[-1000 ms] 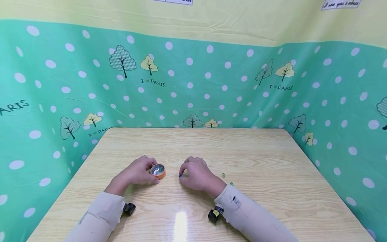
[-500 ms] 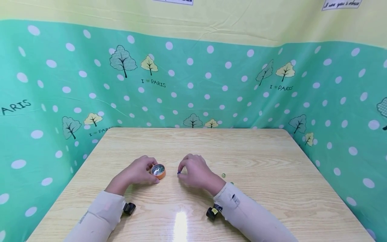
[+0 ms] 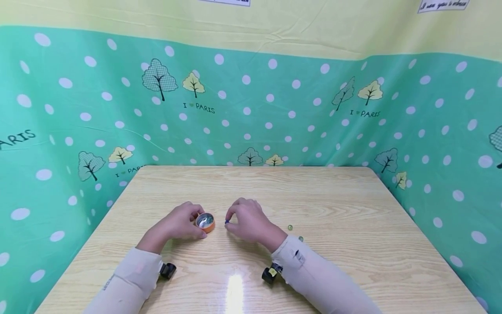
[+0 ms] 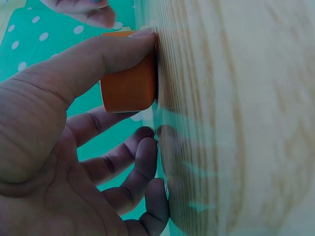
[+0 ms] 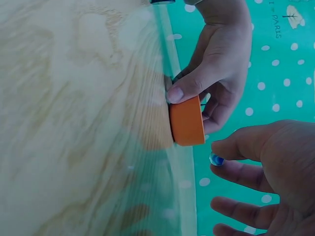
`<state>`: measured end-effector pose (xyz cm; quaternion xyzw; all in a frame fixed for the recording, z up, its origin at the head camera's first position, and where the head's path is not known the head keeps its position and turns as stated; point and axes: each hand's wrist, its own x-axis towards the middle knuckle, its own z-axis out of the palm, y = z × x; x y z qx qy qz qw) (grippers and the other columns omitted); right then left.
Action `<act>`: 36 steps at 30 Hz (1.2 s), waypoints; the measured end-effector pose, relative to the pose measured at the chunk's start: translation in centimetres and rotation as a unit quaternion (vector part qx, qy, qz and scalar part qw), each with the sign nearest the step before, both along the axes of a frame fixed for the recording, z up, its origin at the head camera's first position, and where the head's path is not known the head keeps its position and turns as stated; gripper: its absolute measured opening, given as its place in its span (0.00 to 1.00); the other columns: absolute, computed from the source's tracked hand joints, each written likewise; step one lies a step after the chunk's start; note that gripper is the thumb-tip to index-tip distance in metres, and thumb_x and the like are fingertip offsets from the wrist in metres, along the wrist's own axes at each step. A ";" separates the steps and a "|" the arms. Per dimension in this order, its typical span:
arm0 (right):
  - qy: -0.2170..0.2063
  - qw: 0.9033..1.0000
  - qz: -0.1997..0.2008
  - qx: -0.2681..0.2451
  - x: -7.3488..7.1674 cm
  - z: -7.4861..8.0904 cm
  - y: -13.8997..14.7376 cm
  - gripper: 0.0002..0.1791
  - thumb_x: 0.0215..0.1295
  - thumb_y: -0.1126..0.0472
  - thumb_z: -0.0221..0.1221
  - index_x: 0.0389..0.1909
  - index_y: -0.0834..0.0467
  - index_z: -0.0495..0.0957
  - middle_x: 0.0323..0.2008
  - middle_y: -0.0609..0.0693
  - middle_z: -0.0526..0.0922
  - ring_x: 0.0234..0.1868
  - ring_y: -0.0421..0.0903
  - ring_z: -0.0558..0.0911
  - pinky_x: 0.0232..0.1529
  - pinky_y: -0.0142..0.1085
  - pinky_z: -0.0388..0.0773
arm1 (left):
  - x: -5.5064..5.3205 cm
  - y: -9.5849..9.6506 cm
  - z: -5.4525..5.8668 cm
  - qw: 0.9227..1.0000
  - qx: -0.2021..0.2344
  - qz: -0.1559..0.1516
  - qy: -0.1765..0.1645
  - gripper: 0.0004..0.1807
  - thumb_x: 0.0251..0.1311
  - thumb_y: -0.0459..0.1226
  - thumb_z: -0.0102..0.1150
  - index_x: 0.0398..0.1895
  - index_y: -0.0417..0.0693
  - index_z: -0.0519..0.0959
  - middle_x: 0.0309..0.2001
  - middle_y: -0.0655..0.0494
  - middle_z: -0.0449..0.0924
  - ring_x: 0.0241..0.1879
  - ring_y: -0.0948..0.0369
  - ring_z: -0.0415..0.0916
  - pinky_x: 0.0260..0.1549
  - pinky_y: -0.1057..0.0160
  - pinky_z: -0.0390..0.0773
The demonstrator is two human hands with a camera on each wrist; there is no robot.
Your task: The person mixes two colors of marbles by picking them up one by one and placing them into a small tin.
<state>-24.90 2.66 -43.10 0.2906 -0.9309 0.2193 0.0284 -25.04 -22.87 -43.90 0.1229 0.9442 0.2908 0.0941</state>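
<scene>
My left hand [image 3: 181, 222] grips a small round orange tin [image 3: 212, 227] by its sides, thumb at the near side, and the tin stands upright on the table. Its silvery inside faces up, with something clear and glassy in it. In the left wrist view the thumb lies along the orange wall of the tin [image 4: 129, 86]. To the right of the tin, my right hand [image 3: 249, 221] pinches a blue glass marble [image 5: 216, 159] between thumb and index finger. The marble is above the table and apart from the tin; the other right fingers are spread.
Two green glass marbles, a farther marble [image 3: 290, 227] and a nearer marble [image 3: 300, 238], lie on the wooden table [image 3: 333, 196] beyond the right wrist. A dotted green curtain [image 3: 270, 113] hangs behind the table and along both sides.
My right hand has moved left with the blue marble, closer to the tin. The left hand and the tin have stayed in place.
</scene>
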 end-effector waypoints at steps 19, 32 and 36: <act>0.014 1.000 -0.002 -0.005 -0.9 0.7 -1.1 0.04 0.63 0.47 0.70 0.35 0.41 0.87 0.52 0.45 0.83 0.57 0.48 0.79 0.68 0.50 0.66 | -0.3 0.2 0.4 1.000 -0.004 -0.004 -0.001 0.26 0.39 0.44 0.87 0.42 0.51 0.83 0.42 0.51 0.76 0.39 0.56 0.74 0.39 0.57 0.76; 0.003 1.000 -0.005 -0.011 -1.1 0.6 -2.4 0.04 0.63 0.48 0.71 0.35 0.42 0.87 0.52 0.47 0.83 0.56 0.49 0.79 0.68 0.50 0.66 | -0.3 0.0 0.5 1.000 -0.017 -0.003 0.000 0.26 0.39 0.45 0.86 0.42 0.53 0.82 0.44 0.52 0.76 0.41 0.56 0.74 0.43 0.55 0.75; -0.003 1.000 -0.006 -0.012 -1.0 0.4 -2.7 0.04 0.63 0.48 0.71 0.35 0.42 0.87 0.52 0.46 0.83 0.56 0.49 0.78 0.69 0.51 0.66 | -0.1 0.1 0.4 1.000 -0.013 0.000 -0.009 0.26 0.40 0.45 0.86 0.42 0.53 0.83 0.44 0.52 0.76 0.41 0.56 0.74 0.43 0.55 0.75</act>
